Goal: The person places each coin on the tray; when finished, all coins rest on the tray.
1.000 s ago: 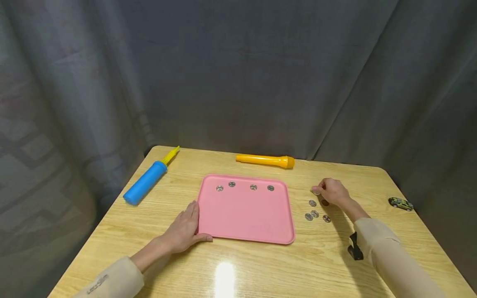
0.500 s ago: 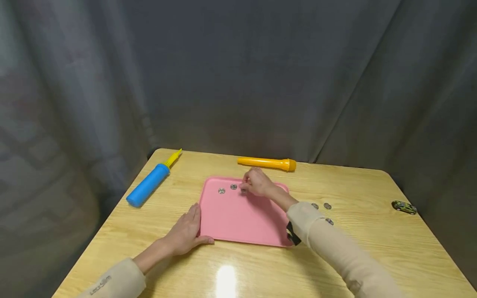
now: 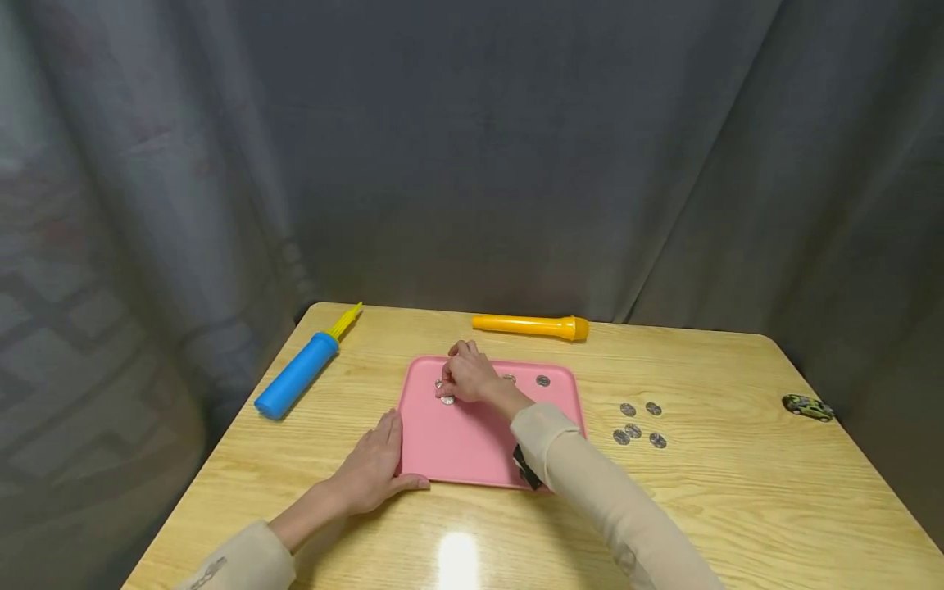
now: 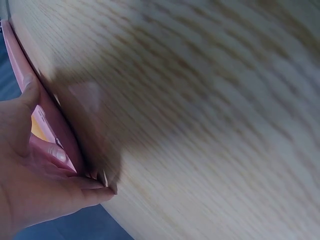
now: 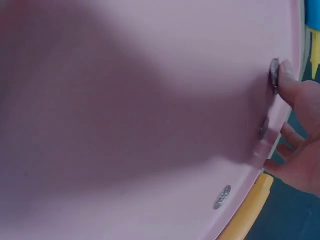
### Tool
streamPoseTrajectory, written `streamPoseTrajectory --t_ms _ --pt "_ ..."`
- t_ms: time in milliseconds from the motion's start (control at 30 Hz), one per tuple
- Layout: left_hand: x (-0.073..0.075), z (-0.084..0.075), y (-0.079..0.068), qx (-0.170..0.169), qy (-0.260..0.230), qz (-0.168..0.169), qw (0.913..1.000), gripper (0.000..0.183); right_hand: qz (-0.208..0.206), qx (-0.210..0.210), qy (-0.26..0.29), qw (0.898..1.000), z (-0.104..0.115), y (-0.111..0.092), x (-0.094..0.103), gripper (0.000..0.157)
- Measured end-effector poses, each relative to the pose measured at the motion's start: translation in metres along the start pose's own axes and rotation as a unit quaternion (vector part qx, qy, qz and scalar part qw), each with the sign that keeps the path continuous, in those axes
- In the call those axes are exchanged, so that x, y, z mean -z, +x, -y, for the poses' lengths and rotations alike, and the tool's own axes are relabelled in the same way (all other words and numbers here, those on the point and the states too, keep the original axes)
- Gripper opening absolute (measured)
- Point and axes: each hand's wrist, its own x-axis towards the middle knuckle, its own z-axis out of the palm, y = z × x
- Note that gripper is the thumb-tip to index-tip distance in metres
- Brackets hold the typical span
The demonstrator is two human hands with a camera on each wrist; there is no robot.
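Observation:
My right hand (image 3: 466, 375) is over the far left part of the pink tray (image 3: 457, 451), pinching a silver coin (image 3: 447, 400) (image 5: 274, 75) at its thumb. Behind the fingers another coin (image 3: 438, 383) peeks out, partly covered. Two more coins lie along the tray's far side, one (image 3: 509, 378) near the wrist and one (image 3: 542, 380) toward the right corner. With fairly straight fingers, my left hand (image 3: 372, 467) rests against the tray's left edge, its thumb at the near left corner. The left wrist view shows that hand (image 4: 45, 185) touching the tray's rim (image 4: 60, 120).
Several coins (image 3: 633, 430) lie on the wooden table (image 3: 723, 492) right of the tray. Beyond the tray is an orange toy microphone (image 3: 527, 326). A blue hand pump (image 3: 298, 377) with a yellow nozzle lies left, a small toy car (image 3: 808, 407) far right. Grey curtains (image 3: 472, 164) hang behind.
My right hand has carried a coin from the group on the right, across the tray, to its far left part. The left hand has stayed at the tray's edge.

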Motion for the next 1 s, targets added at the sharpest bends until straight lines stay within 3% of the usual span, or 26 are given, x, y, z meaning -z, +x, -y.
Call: streamPoseTrajectory --t_ms 633,833,1000 --pt "-0.002 -0.004 -0.001 0.013 0.002 0.018 0.9997 0.109 -0.068 0.007 0.023 0.997 -0.011 -0.007 -0.024 0.027" --pt "-0.002 -0.004 -0.001 0.014 0.001 0.015 0.9998 0.109 -0.104 0.021 0.057 0.993 -0.029 -0.023 -0.008 0.019" --pt "0.002 -0.001 0.000 0.007 0.001 0.006 1.0000 0.110 -0.152 0.033 0.042 0.987 -0.073 -0.052 0.020 0.017"
